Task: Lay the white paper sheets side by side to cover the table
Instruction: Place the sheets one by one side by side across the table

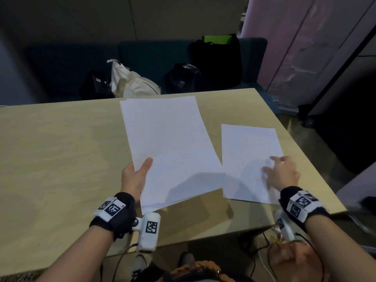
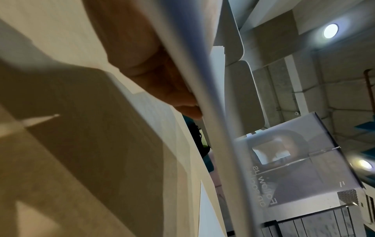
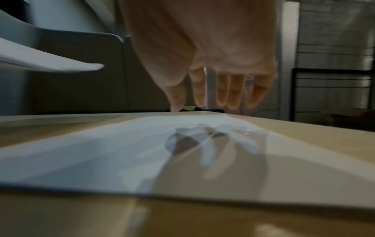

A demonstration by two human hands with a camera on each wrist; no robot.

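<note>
Paper stack (image 1: pixel 171 147) pinched in left hand (image 1: pixel 135 178) above table (image 1: pixel 61 159); right hand (image 1: pixel 281 174), grip released, hovers over one laid sheet (image 1: pixel 244 155). Best to square the next sheet's edge beside it.

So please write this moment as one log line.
left hand: holds stack above table | right hand: open, over sheet | laid: one sheet

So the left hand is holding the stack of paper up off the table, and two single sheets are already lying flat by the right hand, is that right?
Not quite. Only one single sheet lies flat on the table, under the right hand, as the head view shows. The rest holds: the left hand grips the stack of paper by its edge, raised off the table.
</note>
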